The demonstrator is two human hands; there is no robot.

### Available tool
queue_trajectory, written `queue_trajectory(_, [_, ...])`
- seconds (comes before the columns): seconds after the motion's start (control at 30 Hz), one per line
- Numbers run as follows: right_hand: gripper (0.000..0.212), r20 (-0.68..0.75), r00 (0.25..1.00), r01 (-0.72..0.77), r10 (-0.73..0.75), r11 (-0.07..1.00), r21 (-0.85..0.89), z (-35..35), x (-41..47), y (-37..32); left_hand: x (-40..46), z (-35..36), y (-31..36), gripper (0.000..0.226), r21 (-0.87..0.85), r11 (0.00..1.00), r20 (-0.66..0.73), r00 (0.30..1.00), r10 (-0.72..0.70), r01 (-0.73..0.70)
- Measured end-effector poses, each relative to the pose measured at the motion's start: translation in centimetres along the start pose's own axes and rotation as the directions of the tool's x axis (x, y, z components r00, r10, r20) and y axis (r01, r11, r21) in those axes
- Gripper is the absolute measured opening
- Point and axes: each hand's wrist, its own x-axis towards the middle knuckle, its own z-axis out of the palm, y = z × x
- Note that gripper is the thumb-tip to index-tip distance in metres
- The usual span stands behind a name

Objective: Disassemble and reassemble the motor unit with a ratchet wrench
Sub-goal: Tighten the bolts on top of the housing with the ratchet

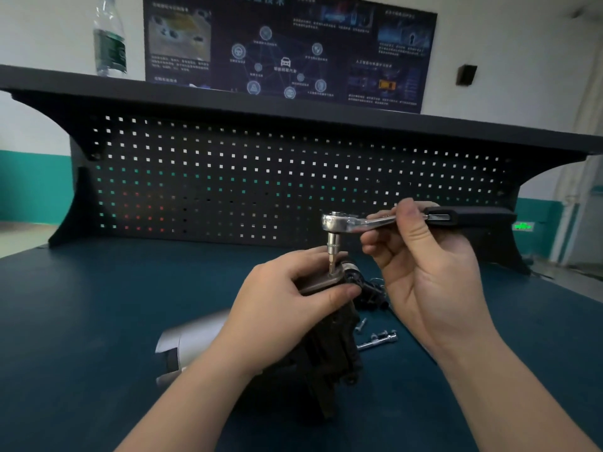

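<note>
- Two hands worked together: the right hand (421,256) had its fingers (412,220) pinching the ratchet wrench (385,220) at the shank, near the head
- Left hand (293,288) fingers were curled round the top of the motor unit (329,340), which stood on end on the bench (98,321)
- Bit sat upright in a fastener on top; whether loosening or tightening could not be told
- Next swing probably needed the bit kept square and seated
- Unit looked dark, ribbed, metal-capped; loose screws (360,326) lay just beside it

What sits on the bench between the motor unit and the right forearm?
In the head view, loose bolts and a chrome extension bar lie on the blue bench top between the motor unit and the right forearm.
</note>
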Motion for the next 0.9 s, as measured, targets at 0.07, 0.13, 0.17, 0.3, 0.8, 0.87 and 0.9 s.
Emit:
queue_trajectory(0.07, [0.015, -0.01, 1.0, 0.018, -0.018, 1.0, -0.015, -0.12, 0.06, 0.08, 0.02, 0.0, 0.01, 0.041, -0.019, 1.0, 0.007, 1.0, -0.006, 0.006])
queue_trajectory(0.13, [0.014, -0.011, 1.0, 0.027, -0.027, 1.0, -0.013, -0.25, 0.16, 0.14, -0.01, 0.02, 0.12, 0.041, -0.034, 0.999, 0.006, 1.0, -0.007, 0.007])
queue_trajectory(0.17, [0.014, -0.01, 1.0, 0.028, -0.029, 1.0, -0.013, -0.29, 0.21, 0.16, -0.01, 0.02, 0.18, 0.042, -0.036, 0.999, 0.01, 1.0, -0.004, 0.004])
queue_trajectory(0.3, [0.013, -0.01, 0.999, 0.036, -0.036, 0.999, -0.018, -0.37, 0.37, 0.36, 0.1, -0.11, 0.26, 0.043, -0.041, 0.999, 0.039, 0.999, 0.016, -0.014])
queue_trajectory(0.8, [0.017, -0.05, 0.998, 0.038, -0.04, 0.998, -0.042, -0.46, 0.58, 0.82, 0.52, 0.52, -0.18, 0.034, 0.025, 0.996, -0.043, 0.995, 0.089, -0.088])
queue_trajectory(0.87, [0.017, -0.059, 0.997, 0.042, -0.045, 0.998, -0.051, -0.5, 0.61, 0.84, 0.49, 0.53, -0.06, 0.032, 0.032, 0.994, -0.046, 0.994, 0.101, -0.1])
queue_trajectory(0.9, [0.017, -0.061, 0.997, 0.041, -0.044, 0.998, -0.052, -0.5, 0.62, 0.83, 0.46, 0.53, -0.02, 0.033, 0.034, 0.994, -0.048, 0.993, 0.107, -0.105])
